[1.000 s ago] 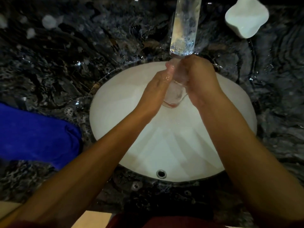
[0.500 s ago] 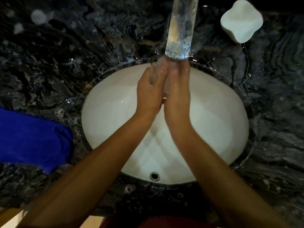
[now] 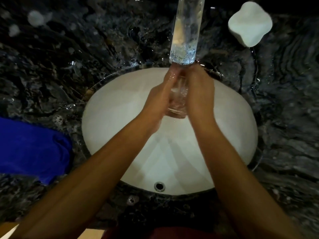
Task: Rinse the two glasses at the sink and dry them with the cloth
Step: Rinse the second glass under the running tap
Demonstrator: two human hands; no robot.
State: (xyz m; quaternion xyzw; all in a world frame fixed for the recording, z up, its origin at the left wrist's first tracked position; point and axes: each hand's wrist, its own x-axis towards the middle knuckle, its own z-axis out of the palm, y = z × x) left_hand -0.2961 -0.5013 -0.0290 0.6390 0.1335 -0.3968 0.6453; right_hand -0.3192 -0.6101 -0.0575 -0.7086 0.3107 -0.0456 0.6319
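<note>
wet dark marble counter (image 3: pixel 51 69) bears a blue cloth (image 3: pixel 32 149) and white soap (image 3: pixel 250 25).

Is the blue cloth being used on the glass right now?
No, the blue cloth lies on the counter beside the sink, while both the left hand and right hand hold the glass under the faucet.
</note>
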